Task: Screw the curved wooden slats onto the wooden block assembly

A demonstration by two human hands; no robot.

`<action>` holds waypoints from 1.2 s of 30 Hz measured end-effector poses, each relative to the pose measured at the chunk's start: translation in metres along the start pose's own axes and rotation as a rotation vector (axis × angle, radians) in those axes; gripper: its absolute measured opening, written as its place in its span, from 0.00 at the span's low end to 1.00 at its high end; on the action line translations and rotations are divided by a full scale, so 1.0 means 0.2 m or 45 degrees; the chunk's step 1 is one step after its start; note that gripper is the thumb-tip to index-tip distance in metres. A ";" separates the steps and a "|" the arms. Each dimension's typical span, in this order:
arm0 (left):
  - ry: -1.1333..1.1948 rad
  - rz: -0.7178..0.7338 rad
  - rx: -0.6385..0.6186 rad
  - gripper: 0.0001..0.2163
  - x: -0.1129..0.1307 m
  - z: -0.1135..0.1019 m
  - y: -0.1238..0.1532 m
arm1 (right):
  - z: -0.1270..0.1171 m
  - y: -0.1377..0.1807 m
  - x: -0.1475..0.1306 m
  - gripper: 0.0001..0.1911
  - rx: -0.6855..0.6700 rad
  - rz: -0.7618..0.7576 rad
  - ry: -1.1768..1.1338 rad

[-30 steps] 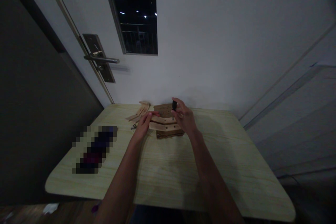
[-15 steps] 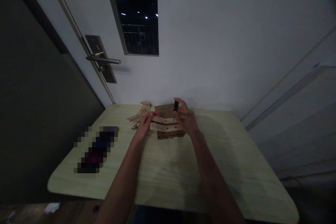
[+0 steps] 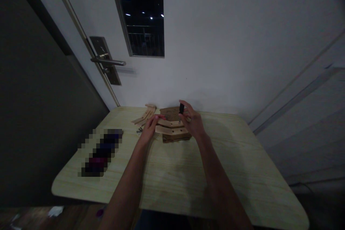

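Note:
My right hand [image 3: 193, 121] pinches the black handle of a short screwdriver [image 3: 181, 108], held upright between thumb and fingers. Its metal end points down at the upper of two pale, bent wooden strips [image 3: 172, 130] with drilled holes. Whether the tip touches a screw is too small to tell. Closed on the left end of those strips is my left hand [image 3: 150, 128], its fingertips partly hidden. Under the strips lies a rough brown wooden board [image 3: 171, 114]. Small metal pieces, perhaps screws [image 3: 139, 130], lie just left of my left hand.
More pale bent wooden strips [image 3: 147, 112] lie behind my left hand. A pixelated dark object [image 3: 102, 152] rests on the left of the light wood-grain table [image 3: 172, 176]. Behind the table stands a white door with a metal handle [image 3: 111, 61] and a window.
The view shifts slightly, moving the scene a little to the right. Both hands keep their places on the strips and the screwdriver, with no clear movement.

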State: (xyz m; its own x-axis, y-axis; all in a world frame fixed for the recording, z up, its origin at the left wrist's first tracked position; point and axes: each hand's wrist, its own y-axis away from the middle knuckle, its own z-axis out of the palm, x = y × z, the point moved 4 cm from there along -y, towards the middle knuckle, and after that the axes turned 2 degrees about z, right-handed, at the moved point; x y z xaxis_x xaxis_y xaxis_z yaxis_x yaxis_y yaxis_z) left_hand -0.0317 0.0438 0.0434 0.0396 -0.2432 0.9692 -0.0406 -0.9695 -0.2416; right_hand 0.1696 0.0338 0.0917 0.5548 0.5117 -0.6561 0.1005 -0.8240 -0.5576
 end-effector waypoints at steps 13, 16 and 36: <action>-0.060 0.052 0.002 0.24 0.02 0.00 0.00 | 0.01 0.01 -0.01 0.25 0.040 0.001 0.054; -0.068 0.071 -0.018 0.24 0.01 0.00 -0.01 | 0.01 0.01 0.00 0.25 0.066 0.018 0.068; -0.062 0.052 -0.002 0.24 0.02 0.00 0.00 | 0.01 0.01 -0.01 0.22 0.082 0.010 0.113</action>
State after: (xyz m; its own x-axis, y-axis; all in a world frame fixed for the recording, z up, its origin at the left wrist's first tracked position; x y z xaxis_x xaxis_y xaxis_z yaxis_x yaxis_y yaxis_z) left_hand -0.0306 0.0419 0.0470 0.0862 -0.2839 0.9550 -0.0450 -0.9587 -0.2809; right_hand 0.1667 0.0312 0.0905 0.6263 0.4796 -0.6146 0.0440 -0.8089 -0.5863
